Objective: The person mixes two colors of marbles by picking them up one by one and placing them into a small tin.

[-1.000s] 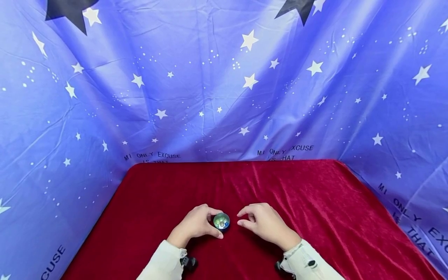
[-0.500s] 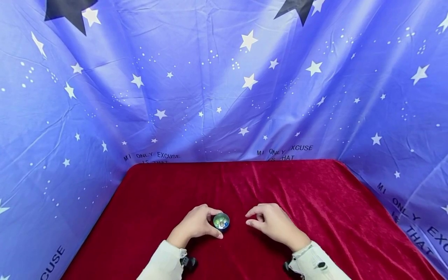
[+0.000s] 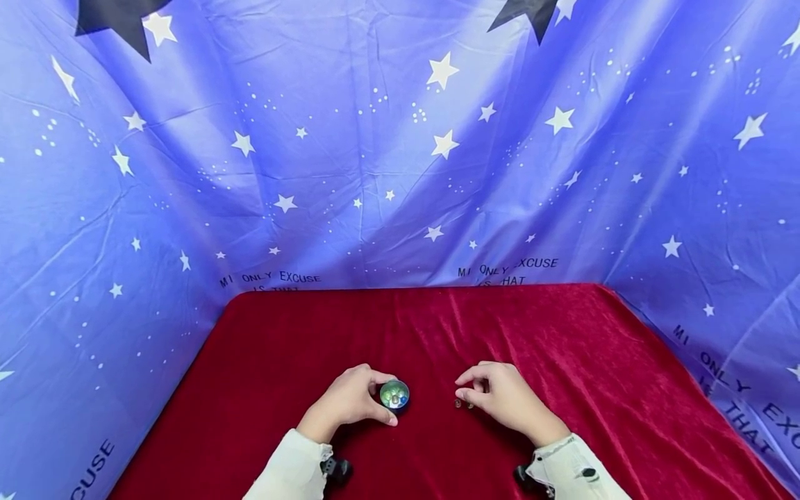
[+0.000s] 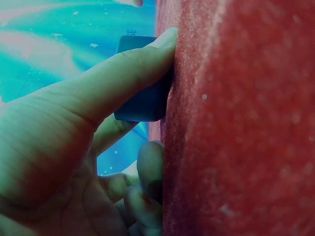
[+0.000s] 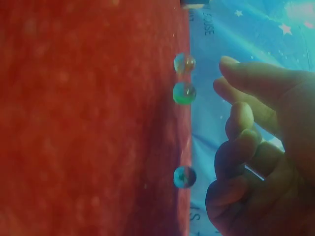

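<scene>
Crimson velvet cloth [image 3: 562, 347] bears a small round metal tin [image 3: 394, 394] of glass marbles, pinched by the left hand [image 3: 346, 403]; the right hand [image 3: 506, 401], loosely curled, hovers over loose marbles [image 5: 184, 92].

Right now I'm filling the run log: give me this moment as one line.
left hand: holds small round tin of marbles | right hand: curled above loose marbles, holding nothing | surface: red cloth
</scene>
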Tool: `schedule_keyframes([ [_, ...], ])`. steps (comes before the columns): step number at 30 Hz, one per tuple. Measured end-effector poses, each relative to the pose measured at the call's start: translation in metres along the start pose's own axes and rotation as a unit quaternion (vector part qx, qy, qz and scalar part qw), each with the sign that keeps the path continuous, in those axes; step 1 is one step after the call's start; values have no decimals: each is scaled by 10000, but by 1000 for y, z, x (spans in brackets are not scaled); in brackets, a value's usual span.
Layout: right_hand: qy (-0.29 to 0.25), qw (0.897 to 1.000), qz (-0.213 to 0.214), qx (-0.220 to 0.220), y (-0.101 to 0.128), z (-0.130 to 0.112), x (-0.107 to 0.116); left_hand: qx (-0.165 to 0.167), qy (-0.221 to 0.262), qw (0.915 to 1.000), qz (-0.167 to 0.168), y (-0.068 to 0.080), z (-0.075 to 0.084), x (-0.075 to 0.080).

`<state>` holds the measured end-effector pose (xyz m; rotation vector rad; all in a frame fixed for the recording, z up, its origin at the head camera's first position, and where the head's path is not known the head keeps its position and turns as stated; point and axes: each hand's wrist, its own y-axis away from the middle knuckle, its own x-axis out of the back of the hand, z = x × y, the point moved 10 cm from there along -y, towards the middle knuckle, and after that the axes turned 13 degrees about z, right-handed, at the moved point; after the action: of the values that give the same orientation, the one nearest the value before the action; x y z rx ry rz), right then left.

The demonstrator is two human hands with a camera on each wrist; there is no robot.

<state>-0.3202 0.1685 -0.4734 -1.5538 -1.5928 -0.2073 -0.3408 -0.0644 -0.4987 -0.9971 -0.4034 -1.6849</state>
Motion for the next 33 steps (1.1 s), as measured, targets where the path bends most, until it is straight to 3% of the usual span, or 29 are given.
schedule_keyframes([
  [23, 230, 9904, 78, -1359, 3, 50, 17, 6, -19, 10000, -6, -1, -2, 0],
  [33, 141, 9902, -184, -1377, 6, 57, 24, 52, 11, 10000, -11, 0, -2, -1],
])
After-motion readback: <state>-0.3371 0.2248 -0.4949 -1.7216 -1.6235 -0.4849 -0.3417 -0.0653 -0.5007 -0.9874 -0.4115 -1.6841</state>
